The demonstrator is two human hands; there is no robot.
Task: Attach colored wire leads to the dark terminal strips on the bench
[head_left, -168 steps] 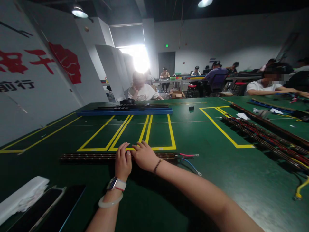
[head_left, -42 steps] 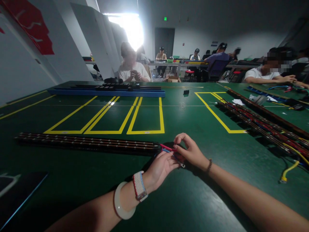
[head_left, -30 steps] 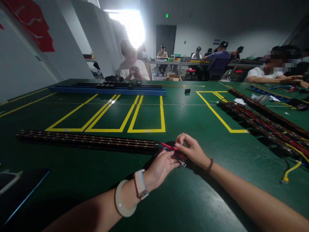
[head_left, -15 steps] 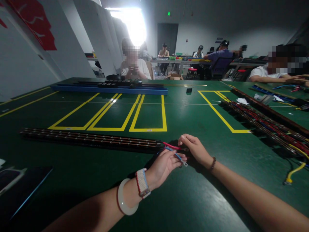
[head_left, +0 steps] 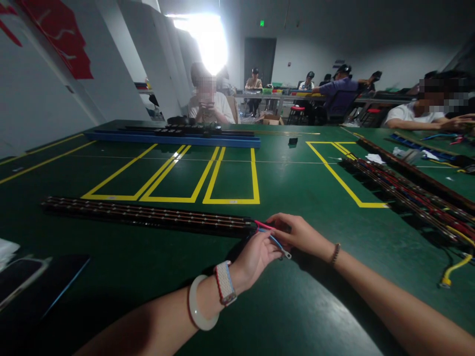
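A long dark strip (head_left: 148, 216) with copper-coloured rods along its top lies across the green table (head_left: 178, 277). From its right end come a red wire (head_left: 262, 224) and a blue wire (head_left: 276, 242). My left hand (head_left: 256, 257), palm up, pinches the blue wire; the wire's metal ring terminal (head_left: 287, 255) sticks out past the fingers. Just above and right, my right hand (head_left: 297, 232) is closed over the end of the red wire, its fingertips close to the left hand. That end of the red wire is hidden under the fingers.
Yellow tape outlines (head_left: 232, 201) mark the table beyond the strip. A blue channel (head_left: 174, 139) lies at the back. Strips with bundled red wires (head_left: 401, 185) and a yellow cable (head_left: 458, 264) lie at right. A dark flat device (head_left: 55, 287) is at near left. Several people sit beyond the table.
My right hand has moved down and left onto the red wire, covering its end terminal. My left hand still pinches the blue wire. The whole view has shifted slightly.
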